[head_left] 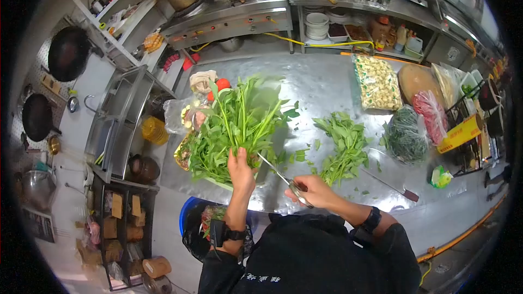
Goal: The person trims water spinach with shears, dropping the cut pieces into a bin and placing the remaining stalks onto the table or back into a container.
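A bunch of long-stemmed leafy greens [245, 122] is gripped in my left hand [241, 171], stems and leaves fanning upward. My right hand [311, 191] holds metal scissors [280, 176], whose blades point up and left at the bunch, close to my left fingers. Whether the blades are apart cannot be made out. More leafy greens lie beneath the held bunch, over a light-coloured container mostly hidden by leaves. To the right, a second pile of greens [344, 147] rests on the metal table [310, 81], with loose cut leaves [300, 155] scattered between.
A knife [400, 189] lies right of the pile. Farther right are a bag of pale pieces [377, 83], a round board [419, 86] and bagged greens [406, 136]. Tomatoes [222, 84] sit at the back left. Below the table edge stands a lined blue bin [188, 215].
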Action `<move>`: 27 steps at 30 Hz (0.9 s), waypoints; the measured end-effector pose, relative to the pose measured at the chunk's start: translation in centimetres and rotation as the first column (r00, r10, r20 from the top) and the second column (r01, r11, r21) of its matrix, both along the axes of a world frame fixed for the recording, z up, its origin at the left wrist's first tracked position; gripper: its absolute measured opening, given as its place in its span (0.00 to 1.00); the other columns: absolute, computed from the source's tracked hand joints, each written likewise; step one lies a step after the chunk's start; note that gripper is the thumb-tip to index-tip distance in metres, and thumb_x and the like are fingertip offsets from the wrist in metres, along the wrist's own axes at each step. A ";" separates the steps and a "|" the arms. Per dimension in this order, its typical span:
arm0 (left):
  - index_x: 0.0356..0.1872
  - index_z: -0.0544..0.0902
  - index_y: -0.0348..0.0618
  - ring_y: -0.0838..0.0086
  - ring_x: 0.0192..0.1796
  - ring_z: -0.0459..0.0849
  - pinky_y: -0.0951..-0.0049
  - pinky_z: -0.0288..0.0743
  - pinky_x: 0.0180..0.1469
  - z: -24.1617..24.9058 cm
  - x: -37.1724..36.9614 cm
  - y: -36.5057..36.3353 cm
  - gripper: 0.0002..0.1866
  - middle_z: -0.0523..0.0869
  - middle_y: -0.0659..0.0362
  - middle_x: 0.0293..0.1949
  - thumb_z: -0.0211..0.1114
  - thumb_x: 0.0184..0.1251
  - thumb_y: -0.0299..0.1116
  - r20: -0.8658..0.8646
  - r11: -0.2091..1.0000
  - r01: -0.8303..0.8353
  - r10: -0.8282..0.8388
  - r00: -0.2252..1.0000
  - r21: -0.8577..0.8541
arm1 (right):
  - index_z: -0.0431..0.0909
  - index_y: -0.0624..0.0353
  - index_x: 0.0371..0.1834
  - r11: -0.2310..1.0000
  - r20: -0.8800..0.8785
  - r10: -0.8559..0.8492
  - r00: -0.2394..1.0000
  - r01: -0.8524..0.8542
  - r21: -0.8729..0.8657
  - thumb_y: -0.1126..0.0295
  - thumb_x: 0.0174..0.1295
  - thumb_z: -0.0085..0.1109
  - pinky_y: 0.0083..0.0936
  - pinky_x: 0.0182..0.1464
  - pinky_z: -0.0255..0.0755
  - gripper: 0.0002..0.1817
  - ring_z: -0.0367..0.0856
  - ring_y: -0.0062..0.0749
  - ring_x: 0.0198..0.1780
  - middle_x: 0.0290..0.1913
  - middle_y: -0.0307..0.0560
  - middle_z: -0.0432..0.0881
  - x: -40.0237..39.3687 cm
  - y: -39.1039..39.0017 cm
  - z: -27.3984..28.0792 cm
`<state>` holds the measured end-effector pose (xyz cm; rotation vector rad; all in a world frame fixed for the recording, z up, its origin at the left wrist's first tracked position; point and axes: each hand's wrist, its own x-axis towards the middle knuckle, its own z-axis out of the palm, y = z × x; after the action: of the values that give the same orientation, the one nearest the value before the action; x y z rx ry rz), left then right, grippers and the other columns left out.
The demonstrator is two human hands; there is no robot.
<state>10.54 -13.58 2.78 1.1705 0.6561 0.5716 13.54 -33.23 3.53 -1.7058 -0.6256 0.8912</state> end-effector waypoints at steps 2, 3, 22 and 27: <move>0.43 0.71 0.49 0.83 0.31 0.74 0.82 0.66 0.22 -0.6 -0.6 0.8 0.08 0.75 0.67 0.31 0.51 0.71 0.39 -0.034 1.000 -0.004 0.005 0.999 0.027 | 0.74 0.60 0.23 1.000 0.036 0.005 0.999 -0.006 0.014 0.58 0.59 0.61 0.15 0.19 0.60 0.17 0.71 0.13 0.17 0.17 0.34 0.75 0.4 1.0 -1.2; 0.43 0.71 0.49 0.84 0.31 0.74 0.83 0.66 0.21 -0.7 -0.9 1.2 0.08 0.75 0.67 0.31 0.50 0.71 0.39 -0.052 0.999 -0.010 0.012 0.999 0.040 | 0.74 0.60 0.22 1.000 0.053 0.011 0.999 -0.013 0.021 0.57 0.59 0.61 0.15 0.19 0.60 0.17 0.71 0.13 0.17 0.17 0.35 0.75 0.6 1.6 -1.6; 0.47 0.71 0.43 0.82 0.32 0.76 0.81 0.68 0.23 -2.2 -7.9 9.2 0.11 0.78 0.63 0.34 0.55 0.69 0.35 0.053 0.917 -0.388 0.385 0.921 0.094 | 0.78 0.63 0.27 0.972 -0.254 0.230 0.940 -0.206 0.116 0.58 0.60 0.61 0.16 0.20 0.62 0.17 0.72 0.16 0.18 0.19 0.37 0.77 -3.2 11.9 -2.5; 0.51 0.70 0.41 0.81 0.35 0.76 0.83 0.70 0.40 -4.0 -8.0 10.9 0.14 0.79 0.61 0.36 0.57 0.68 0.34 0.081 0.889 -0.425 0.417 0.905 0.172 | 0.78 0.63 0.28 0.974 -0.293 0.227 0.929 -0.217 0.065 0.56 0.59 0.62 0.17 0.21 0.66 0.18 0.74 0.19 0.19 0.20 0.41 0.78 -3.3 13.5 -1.9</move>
<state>2.54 -2.70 -1.23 1.1907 0.8420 1.0430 10.19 -19.74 1.66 -1.4499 -0.6300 1.2666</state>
